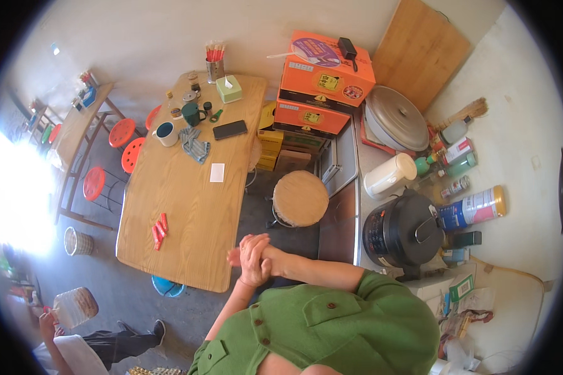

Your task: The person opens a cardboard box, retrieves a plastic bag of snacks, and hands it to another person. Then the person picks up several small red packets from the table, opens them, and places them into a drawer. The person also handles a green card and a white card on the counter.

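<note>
My left hand wraps over my right hand in front of my body. Much of the right hand is covered, though some of its fingers stick out on the far side. Both are just beyond the near right corner of a wooden table. Several small red packets lie at its near end. Farther up are a white card, a crumpled grey-blue cloth, a dark smartphone, a white mug and a dark green mug.
A round padded stool stands right of the table, below stacked orange cartons. The right counter holds an electric pressure cooker, a cream kettle and a lidded pot. At lower left, another person holds a plastic jug.
</note>
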